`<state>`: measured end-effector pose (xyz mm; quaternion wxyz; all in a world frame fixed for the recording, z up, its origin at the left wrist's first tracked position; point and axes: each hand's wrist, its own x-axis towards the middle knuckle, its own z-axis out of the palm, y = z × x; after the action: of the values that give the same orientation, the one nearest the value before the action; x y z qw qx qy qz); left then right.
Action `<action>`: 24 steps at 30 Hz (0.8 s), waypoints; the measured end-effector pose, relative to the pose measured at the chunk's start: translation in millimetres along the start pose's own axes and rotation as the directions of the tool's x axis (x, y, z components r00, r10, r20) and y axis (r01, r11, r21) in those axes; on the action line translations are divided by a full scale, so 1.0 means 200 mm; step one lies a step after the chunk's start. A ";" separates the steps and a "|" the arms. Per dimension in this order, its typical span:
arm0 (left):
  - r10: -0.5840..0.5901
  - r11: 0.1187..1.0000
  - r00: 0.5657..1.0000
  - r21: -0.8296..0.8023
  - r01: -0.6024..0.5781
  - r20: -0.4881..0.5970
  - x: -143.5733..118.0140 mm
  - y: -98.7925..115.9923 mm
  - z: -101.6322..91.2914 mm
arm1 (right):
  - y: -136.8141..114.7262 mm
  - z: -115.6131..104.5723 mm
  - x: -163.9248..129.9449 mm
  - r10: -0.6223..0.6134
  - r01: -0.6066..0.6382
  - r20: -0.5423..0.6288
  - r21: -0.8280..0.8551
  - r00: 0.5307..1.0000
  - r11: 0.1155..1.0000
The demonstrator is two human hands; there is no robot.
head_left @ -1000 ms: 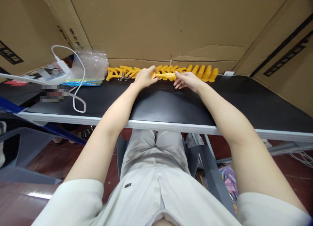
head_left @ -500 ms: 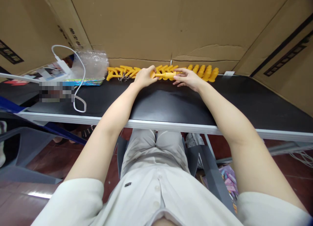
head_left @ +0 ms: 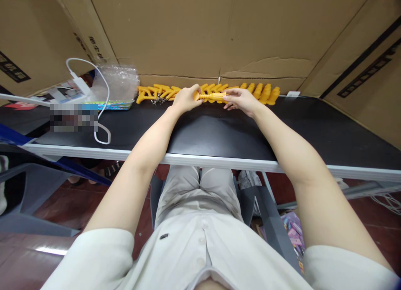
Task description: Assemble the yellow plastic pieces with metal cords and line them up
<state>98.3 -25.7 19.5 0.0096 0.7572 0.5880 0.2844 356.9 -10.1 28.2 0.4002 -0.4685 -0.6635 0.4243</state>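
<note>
Between my hands lies a yellow plastic piece with a thin neck on the left and a thicker, grooved barrel on the right. My left hand is closed on its left end, where a rounded yellow part shows between thumb and finger. Thumb and fingers of my right hand close on the barrel's right end, the lower fingers slightly apart. Behind both hands runs a row of yellow Y-shaped pieces. Several yellow ridged, bottle-shaped pieces stand at the row's right end. Small dark metal bits, perhaps springs or screws, lie left of my left hand.
Cardboard walls the back of the black table, which has a metal front edge. At left lie a clear plastic bag, a white cable and colourful flat packs. A white tag sits at back right.
My right hand has shifted very slightly to the right, its fingers a little closer together at the barrel's end. My left hand stays nearly still on the yellow piece.
</note>
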 end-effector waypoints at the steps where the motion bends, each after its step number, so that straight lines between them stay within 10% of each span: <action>1: 0.004 1.000 1.000 -0.005 -0.004 -0.001 0.00 0.00 0.00 | 0.00 0.00 0.00 0.001 -0.001 -0.001 0.001 1.000 1.000; 24: 0.078 0.995 0.996 -0.055 -0.081 -0.052 0.01 -0.05 0.00 | 0.03 -0.02 0.05 -0.110 0.124 -0.142 0.094 0.984 0.988</action>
<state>89.7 -20.9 17.3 0.0054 0.7721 0.5489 0.3201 359.2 1.1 25.8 0.4925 -0.4352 -0.6384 0.4006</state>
